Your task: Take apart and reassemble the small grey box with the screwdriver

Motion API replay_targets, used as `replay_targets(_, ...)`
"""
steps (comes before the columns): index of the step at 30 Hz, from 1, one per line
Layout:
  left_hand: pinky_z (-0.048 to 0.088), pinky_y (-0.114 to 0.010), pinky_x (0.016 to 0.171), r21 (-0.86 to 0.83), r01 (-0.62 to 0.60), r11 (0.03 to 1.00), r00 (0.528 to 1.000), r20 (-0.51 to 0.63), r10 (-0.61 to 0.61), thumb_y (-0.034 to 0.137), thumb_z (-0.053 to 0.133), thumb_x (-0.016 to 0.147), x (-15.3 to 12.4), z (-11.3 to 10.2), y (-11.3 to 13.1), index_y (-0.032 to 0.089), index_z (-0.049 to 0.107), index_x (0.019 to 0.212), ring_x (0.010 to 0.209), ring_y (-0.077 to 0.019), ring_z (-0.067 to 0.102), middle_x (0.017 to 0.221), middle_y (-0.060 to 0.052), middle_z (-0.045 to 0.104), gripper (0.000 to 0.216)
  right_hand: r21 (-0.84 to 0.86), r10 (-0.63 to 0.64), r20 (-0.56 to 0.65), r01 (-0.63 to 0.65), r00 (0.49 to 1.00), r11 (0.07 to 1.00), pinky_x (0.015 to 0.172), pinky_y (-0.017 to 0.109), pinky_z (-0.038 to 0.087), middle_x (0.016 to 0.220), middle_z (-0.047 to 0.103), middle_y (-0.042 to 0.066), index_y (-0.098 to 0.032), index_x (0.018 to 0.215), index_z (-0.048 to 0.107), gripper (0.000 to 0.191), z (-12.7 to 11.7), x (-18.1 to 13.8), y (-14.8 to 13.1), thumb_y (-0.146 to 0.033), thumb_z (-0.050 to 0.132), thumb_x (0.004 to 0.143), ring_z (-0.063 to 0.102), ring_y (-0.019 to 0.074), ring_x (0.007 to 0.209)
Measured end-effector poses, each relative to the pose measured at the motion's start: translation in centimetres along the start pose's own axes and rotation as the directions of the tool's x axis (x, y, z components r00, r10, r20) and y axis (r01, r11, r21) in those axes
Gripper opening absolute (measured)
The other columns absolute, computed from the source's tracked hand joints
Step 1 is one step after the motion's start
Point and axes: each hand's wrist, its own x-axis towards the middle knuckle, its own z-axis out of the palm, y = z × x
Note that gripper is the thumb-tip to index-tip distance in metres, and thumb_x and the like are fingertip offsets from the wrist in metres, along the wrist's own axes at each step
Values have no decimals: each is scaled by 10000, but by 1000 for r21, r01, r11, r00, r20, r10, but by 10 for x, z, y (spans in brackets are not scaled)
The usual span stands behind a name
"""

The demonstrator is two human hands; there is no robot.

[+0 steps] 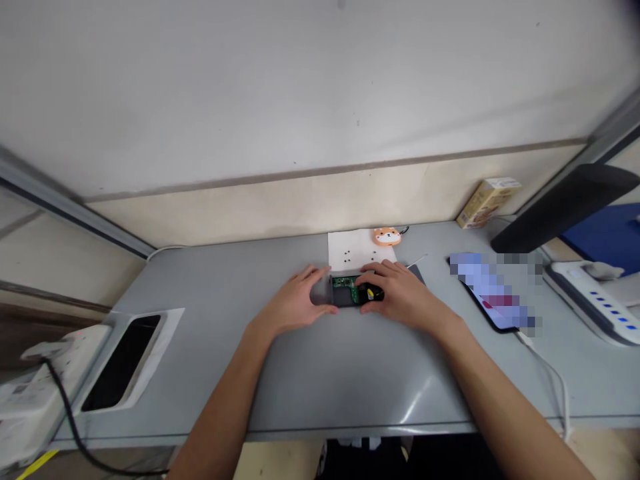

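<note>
In the middle of the desk lies an opened dark device case (343, 297) with a green circuit board (343, 282) inside. A yellow-marked round part (371, 293) shows near its right end. My left hand (300, 301) spans the left end, thumb at the near edge and fingers at the far edge. Over the right part curls my right hand (400, 290), its thumb and fingers gripping the case's edges and hiding some of it. Just behind lies a white sheet (357, 245) with several tiny dark screws (347, 256) on it.
An orange animal-face case (387, 236) rests on the sheet. To the right are a lit phone (493, 293) on a cable, a power strip (595, 300), a dark cylinder (560, 207) and a small carton (487, 202). A dark-screened phone (123, 363) lies left.
</note>
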Motion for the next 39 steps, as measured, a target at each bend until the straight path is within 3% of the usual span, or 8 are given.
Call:
replay_targets(3,414,-470,1152,43,-67,997,992,-107,71,551,678,914,0,8,8,309,365,1567,1354,-311,495,1478,-97,508,764,156,54,-301,-7,952,988,921,428,498,1089,717,71,-251,994,704,139,-17,0,-2,-368,637,960,661,245,1014)
replay_targets(6,369,-488,1185,104,-152,983,971,-168,168,528,623,960,5,26,18,307,357,1570,1373,-311,478,1498,-100,505,701,437,331,-692,7,641,900,823,400,517,885,677,67,-227,843,607,280,-32,3,-2,-407,472,1010,670,232,887)
replay_targets(8,359,-497,1195,118,-196,974,962,-167,214,520,619,966,10,38,24,314,349,1572,1384,-311,473,1516,-94,498,695,600,530,-740,52,414,798,726,366,502,794,628,57,-223,781,567,404,-37,4,1,-446,339,1028,646,218,788)
replay_targets(11,356,-511,1207,102,-229,968,959,-146,242,495,644,955,16,49,26,314,358,1566,1376,-305,491,1513,-84,515,698,746,725,-617,-66,307,663,572,310,411,664,542,28,-210,708,594,549,-34,6,6,-542,292,1025,529,178,615)
replay_targets(17,424,-459,1186,19,-218,976,968,-119,219,455,635,972,17,50,17,316,371,1553,1393,-268,500,1511,-67,526,654,572,648,-640,-306,414,761,632,306,423,712,596,20,-183,886,696,475,-16,5,2,-541,412,1015,539,163,640)
replay_targets(20,413,-472,1199,55,-206,977,968,-134,212,484,633,968,17,53,15,312,343,1570,1426,-284,467,1528,-65,515,690,382,428,-863,-209,270,900,708,339,462,843,655,72,-184,893,677,429,-13,2,-4,-455,377,1035,602,199,762)
replay_targets(25,348,-545,1243,124,-195,973,960,-178,215,498,590,986,19,58,18,279,333,1572,1486,-322,389,1521,-76,526,677,326,411,-772,-253,486,911,688,326,463,774,677,54,-190,870,704,347,-7,2,-3,-368,451,1026,602,184,687)
replay_targets(39,272,-526,1292,78,-231,970,955,-170,241,448,608,990,25,63,24,327,379,1506,1414,-255,501,1466,-35,576,577,311,463,-604,-343,649,886,769,335,468,884,727,73,-212,921,701,364,5,9,8,-434,436,1034,649,217,792)
